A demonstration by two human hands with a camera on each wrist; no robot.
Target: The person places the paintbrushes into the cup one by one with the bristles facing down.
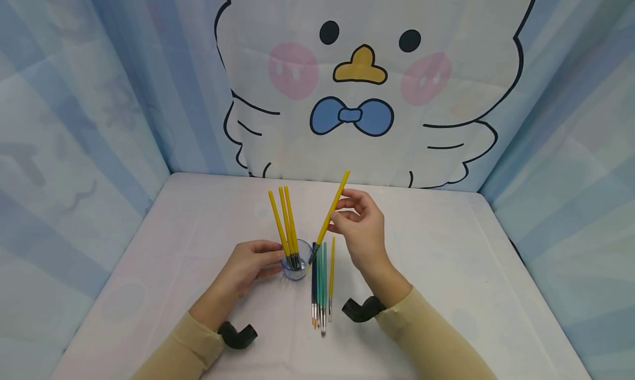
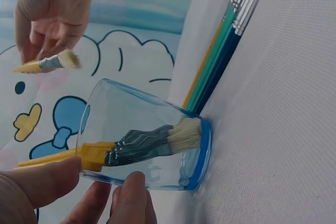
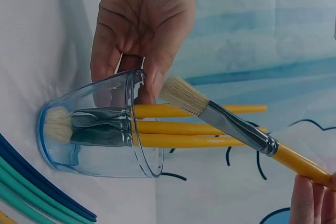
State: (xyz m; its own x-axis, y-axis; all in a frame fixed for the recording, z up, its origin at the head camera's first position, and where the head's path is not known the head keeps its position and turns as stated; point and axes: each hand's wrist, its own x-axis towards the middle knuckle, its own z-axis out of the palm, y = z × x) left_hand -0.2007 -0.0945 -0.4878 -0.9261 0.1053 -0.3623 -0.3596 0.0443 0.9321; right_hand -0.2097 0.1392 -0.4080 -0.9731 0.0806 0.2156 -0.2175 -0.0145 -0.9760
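Observation:
My left hand [image 1: 250,264] holds a clear plastic cup [image 1: 295,277] with blue tint, thumb and fingertips on its side. Three yellow-handled paintbrushes [image 1: 291,220] lean in it, pale bristles [image 3: 58,124] down at the bottom. To the right, my right hand [image 1: 364,231] pinches another yellow paintbrush [image 1: 324,225] by its handle. That brush tilts, its flat bristles [image 3: 182,95] pointing down beside the cup's rim, outside the cup. In the left wrist view, the right hand [image 2: 58,14] with this brush appears above the cup's mouth.
Several thinner brushes lie side by side on the table, right of the cup: dark blue ones [image 1: 314,283], teal ones [image 1: 322,281] and a yellow one [image 1: 332,275]. A white cloth [image 1: 198,214] covers the table. Behind it hangs a curtain [image 1: 362,154] with a cartoon bird.

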